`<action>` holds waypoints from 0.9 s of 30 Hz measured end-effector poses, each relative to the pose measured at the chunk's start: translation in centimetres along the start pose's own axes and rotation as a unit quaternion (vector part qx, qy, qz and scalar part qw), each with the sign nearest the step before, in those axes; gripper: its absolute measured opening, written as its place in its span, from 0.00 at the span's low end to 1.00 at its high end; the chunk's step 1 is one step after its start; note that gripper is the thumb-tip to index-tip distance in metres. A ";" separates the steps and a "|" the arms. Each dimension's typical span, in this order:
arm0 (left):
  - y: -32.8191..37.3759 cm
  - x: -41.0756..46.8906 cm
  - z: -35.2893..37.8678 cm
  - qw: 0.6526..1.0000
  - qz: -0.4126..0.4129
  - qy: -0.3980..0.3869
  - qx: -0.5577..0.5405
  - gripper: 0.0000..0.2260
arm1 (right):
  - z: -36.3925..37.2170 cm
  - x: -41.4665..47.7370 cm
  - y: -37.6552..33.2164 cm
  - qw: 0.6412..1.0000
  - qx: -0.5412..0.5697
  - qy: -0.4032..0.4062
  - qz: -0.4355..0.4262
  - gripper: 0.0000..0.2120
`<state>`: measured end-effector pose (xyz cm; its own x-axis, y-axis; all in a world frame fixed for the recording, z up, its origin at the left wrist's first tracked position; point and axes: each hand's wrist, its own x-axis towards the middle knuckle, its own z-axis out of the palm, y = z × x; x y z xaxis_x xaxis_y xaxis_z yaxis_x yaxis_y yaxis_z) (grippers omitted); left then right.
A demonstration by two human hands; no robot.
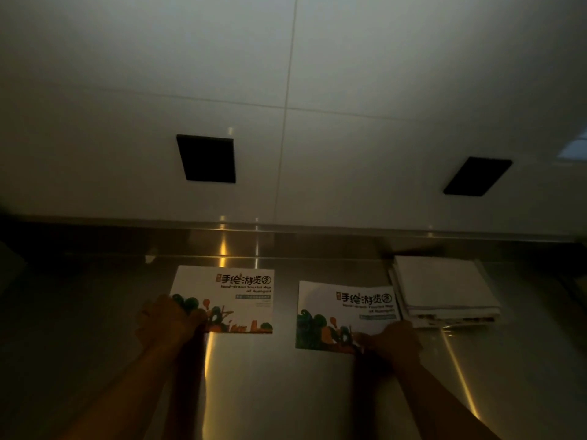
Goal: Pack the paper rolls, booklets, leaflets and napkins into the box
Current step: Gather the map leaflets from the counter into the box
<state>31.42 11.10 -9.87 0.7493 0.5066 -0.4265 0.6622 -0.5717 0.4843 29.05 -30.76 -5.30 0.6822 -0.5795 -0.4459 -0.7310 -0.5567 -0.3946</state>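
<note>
My left hand (168, 322) is curled over the near left corner of one leaflet (228, 296), fingers closed on its edge, and my right hand (394, 341) pinches the near right corner of a second leaflet (343, 312) the same way. Both sheets lie flat on the steel counter (286, 392), reaching away from my fingertips toward the wall. Just beyond my right knuckles and a little outward, the napkin stack (444, 290) sits touching or nearly touching the second leaflet's far edge; I cannot tell which in this dim light. The risk I judge from here is that thin glossy paper held by one corner will sag or fold when lifted, and that dragging the right sheet could nudge the napkins askew. The smooth metal could also let a sheet slide out from under my fingers instead of lifting. Counting what I see: two leaflets, one stack of napkins whose number I cannot make out, no paper rolls, no booklets, and no box in view, so I cannot say where these will go.
</note>
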 end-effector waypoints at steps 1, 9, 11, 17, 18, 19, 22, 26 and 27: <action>0.3 -0.3 -0.2 1.000 0.000 0.004 0.008 0.34 | 0.4 0.3 0.5 1.000 0.012 0.009 -0.005 0.51; 3.1 -3.6 -3.5 0.992 -0.041 -0.045 -0.107 0.24 | -1.6 -0.8 1.8 0.984 0.161 -0.078 0.018 0.19; 2.8 -4.3 -4.0 0.985 -0.044 -0.043 -0.160 0.23 | -2.7 -1.9 2.2 0.979 0.183 -0.087 0.004 0.15; 3.0 -10.0 -6.4 0.941 -0.011 -0.112 -0.319 0.16 | -6.8 -5.0 5.4 0.952 0.271 -0.137 -0.037 0.14; 3.2 -11.2 -6.6 0.940 -0.013 -0.108 -0.324 0.16 | -7.6 -5.2 6.1 0.947 0.281 -0.146 -0.046 0.12; 3.4 -12.4 -6.8 0.938 -0.015 -0.106 -0.331 0.14 | -8.5 -5.4 6.8 0.943 0.290 -0.152 -0.051 0.09; 4.6 -16.4 -6.8 0.930 -0.007 -0.108 -0.351 0.06 | -11.6 -5.2 9.0 0.938 0.305 -0.153 -0.062 0.07; 7.3 -22.3 -4.9 0.923 0.017 -0.094 -0.373 0.05 | -16.7 -4.0 11.6 0.938 0.308 -0.117 -0.110 0.03; 8.1 -24.0 -4.3 0.921 0.021 -0.088 -0.380 0.05 | -18.2 -3.7 12.2 0.935 0.310 -0.118 -0.126 0.02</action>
<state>18.80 -2.95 7.54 0.8068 0.3436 -0.4807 0.4910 0.0626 0.8689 17.90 -46.22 6.13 0.8640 -0.2880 -0.4130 -0.4691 -0.1624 -0.8681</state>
